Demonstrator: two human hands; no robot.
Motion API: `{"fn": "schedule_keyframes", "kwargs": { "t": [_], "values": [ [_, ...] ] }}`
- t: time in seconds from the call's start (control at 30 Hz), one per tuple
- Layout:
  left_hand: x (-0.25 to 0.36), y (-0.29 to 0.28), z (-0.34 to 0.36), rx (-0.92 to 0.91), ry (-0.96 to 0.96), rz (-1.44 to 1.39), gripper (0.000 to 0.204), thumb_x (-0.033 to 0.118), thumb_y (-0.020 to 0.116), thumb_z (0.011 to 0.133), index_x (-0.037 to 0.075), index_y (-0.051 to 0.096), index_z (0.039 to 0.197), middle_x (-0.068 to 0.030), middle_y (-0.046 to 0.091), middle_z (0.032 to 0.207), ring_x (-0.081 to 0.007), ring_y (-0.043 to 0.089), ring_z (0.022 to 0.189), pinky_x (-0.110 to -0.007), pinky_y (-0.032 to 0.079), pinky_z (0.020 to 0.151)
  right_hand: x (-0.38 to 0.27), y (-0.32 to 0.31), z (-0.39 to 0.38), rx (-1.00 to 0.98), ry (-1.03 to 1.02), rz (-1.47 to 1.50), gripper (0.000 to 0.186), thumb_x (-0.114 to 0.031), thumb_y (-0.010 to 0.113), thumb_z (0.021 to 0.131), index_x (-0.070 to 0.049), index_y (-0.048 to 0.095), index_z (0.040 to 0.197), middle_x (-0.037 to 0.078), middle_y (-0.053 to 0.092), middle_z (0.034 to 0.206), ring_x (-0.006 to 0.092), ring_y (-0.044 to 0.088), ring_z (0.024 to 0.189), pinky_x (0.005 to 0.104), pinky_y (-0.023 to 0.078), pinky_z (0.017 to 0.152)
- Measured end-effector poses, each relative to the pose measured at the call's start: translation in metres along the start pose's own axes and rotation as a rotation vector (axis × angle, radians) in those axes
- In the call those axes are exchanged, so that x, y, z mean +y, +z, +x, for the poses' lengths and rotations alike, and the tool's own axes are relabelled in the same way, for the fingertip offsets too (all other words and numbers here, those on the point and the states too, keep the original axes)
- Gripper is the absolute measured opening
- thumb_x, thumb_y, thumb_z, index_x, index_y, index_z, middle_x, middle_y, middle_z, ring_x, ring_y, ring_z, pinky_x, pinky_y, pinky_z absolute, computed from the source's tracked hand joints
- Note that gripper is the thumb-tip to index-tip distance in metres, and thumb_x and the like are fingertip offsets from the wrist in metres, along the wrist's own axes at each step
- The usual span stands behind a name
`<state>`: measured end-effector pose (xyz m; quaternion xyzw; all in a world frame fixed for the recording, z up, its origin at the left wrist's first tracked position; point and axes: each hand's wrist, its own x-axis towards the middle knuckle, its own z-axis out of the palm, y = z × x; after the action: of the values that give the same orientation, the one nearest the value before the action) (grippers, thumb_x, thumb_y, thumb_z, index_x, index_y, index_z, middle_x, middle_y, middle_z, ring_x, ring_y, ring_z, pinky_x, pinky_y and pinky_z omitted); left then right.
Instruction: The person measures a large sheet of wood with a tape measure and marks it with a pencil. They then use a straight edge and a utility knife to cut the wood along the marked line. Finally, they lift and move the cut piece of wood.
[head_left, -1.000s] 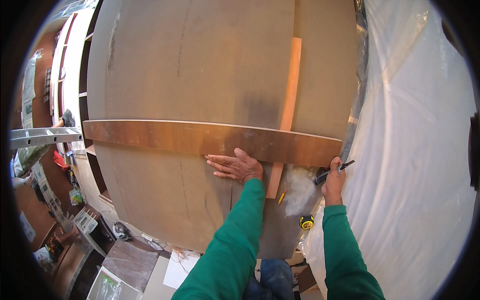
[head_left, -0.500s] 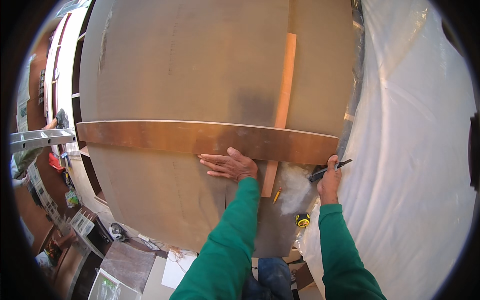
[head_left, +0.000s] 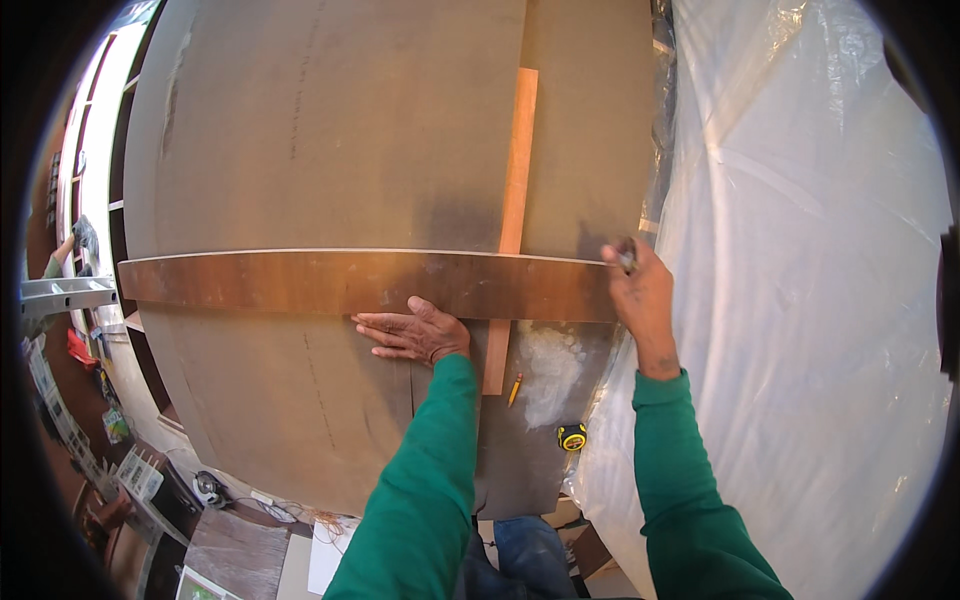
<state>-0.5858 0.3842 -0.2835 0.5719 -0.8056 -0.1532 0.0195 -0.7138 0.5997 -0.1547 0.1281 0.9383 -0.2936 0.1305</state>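
My left hand (head_left: 415,333) lies in the middle of the frame, with the fingers stretched out and pointing to the left. The thumb is over the face of the long brown board (head_left: 250,282), and the fingers are along its lower edge; they do not grip anything. The long board lies across the frame, from the left side to right of the middle, on top of a large brown panel (head_left: 340,150).

My right hand (head_left: 643,300) is at the right end of this board. Its fingers are curled closed around a small dark tool (head_left: 627,256), which is blurred, so I cannot tell its exact shape. I also cannot tell if the tool touches the board.

A narrow orange-brown strip (head_left: 517,160) passes under the long board and comes out above and below it. Near its lower end, to the right, a yellow pencil (head_left: 515,390) lies on the panel, close to a whitish patch (head_left: 550,375). Lower still is a black and yellow tape measure (head_left: 572,437). A clear plastic sheet (head_left: 800,330) covers the right side of the frame. At the left edge there is a metal ladder (head_left: 70,295).
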Motion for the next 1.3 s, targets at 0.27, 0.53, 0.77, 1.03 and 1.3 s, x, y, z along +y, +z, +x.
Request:
{"fn": "schedule_keyframes", "kwargs": {
  "t": [0.27, 0.53, 0.77, 1.03, 1.3],
  "values": [
    [-0.002, 0.000, 0.003, -0.009, -0.038, 0.047, 0.087, 0.053, 0.023, 0.108, -0.006, -0.008, 0.165, -0.0173, -0.001, 0.177, -0.0296, -0.007, 0.164, -0.054, -0.006, 0.129, -0.027, 0.060, 0.038, 0.053, -0.039, 0.185, 0.040, -0.029, 0.079, 0.092, 0.005, 0.066, 0.109, 0.024, 0.071, 0.097, 0.0422, 0.068, 0.090, 0.0472, 0.054, 0.081],
    [-0.001, -0.004, 0.003, -0.029, -0.013, 0.001, 0.089, 0.051, 0.025, 0.107, -0.009, -0.010, 0.163, -0.0224, -0.005, 0.176, -0.0333, -0.009, 0.163, -0.055, -0.009, 0.128, 0.019, 0.083, 0.104, 0.258, -0.233, -0.079, 0.045, -0.028, 0.074, 0.097, 0.006, 0.057, 0.122, 0.030, 0.060, 0.117, 0.0460, 0.060, 0.105, 0.0504, 0.051, 0.089],
    [0.000, -0.005, 0.003, 0.008, -0.018, -0.036, 0.089, 0.052, 0.025, 0.107, -0.009, -0.007, 0.164, -0.0229, -0.002, 0.176, -0.0333, -0.006, 0.164, -0.055, -0.008, 0.129, -0.017, 0.078, 0.070, 0.357, -0.412, -0.185, 0.056, -0.031, 0.076, 0.093, 0.004, 0.055, 0.131, 0.027, 0.055, 0.128, 0.0452, 0.053, 0.116, 0.0579, 0.041, 0.104],
    [0.002, -0.003, 0.001, 0.015, -0.004, -0.069, 0.089, 0.051, 0.025, 0.107, -0.009, -0.006, 0.164, -0.0254, 0.000, 0.175, -0.0349, -0.006, 0.163, -0.055, -0.009, 0.128, -0.011, 0.088, -0.039, -0.251, -0.742, -0.154, 0.109, -0.040, 0.092, 0.067, -0.001, 0.040, 0.154, 0.021, 0.047, 0.147, 0.0407, 0.048, 0.134, 0.0575, 0.035, 0.113],
    [0.000, 0.001, 0.002, 0.020, -0.016, -0.047, 0.092, 0.055, 0.025, 0.106, -0.009, -0.005, 0.164, -0.0243, 0.002, 0.175, -0.0342, -0.003, 0.163, -0.055, -0.007, 0.129, -0.008, 0.103, -0.030, -0.241, -0.744, -0.158, 0.112, -0.041, 0.096, 0.058, -0.002, 0.044, 0.149, 0.019, 0.049, 0.140, 0.0370, 0.048, 0.132, 0.0543, 0.035, 0.115]
  ]
}}
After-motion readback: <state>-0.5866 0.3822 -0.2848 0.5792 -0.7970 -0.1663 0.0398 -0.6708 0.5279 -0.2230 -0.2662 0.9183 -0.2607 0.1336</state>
